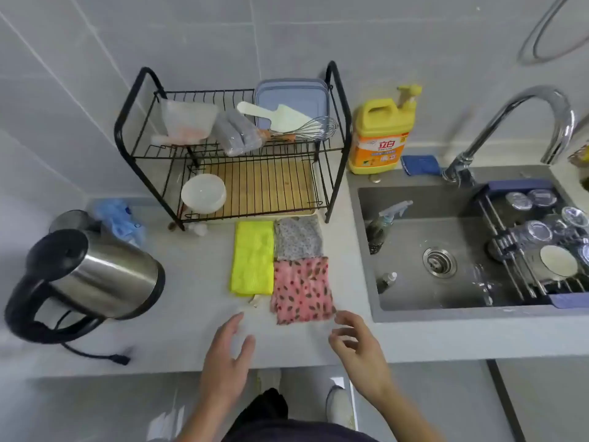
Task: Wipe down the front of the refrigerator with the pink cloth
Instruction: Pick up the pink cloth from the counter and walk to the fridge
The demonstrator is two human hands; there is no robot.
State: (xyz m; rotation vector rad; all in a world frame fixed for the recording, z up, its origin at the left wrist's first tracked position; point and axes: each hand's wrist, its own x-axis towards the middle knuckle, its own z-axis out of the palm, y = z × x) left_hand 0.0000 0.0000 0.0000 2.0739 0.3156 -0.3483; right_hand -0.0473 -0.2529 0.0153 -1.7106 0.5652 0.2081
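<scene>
I see both hands, left (227, 358) and right (358, 349), released, empty, near pink cloth (301, 290) on surface (191, 298).

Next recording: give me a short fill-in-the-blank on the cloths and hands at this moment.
1. The pink cloth lies flat on the counter, with the yellow cloth on its ____ side.
2. The left hand and right hand both hold ____.
3. ____ cloths lie in front of the dish rack.

Missing words: left; nothing; three.
</scene>
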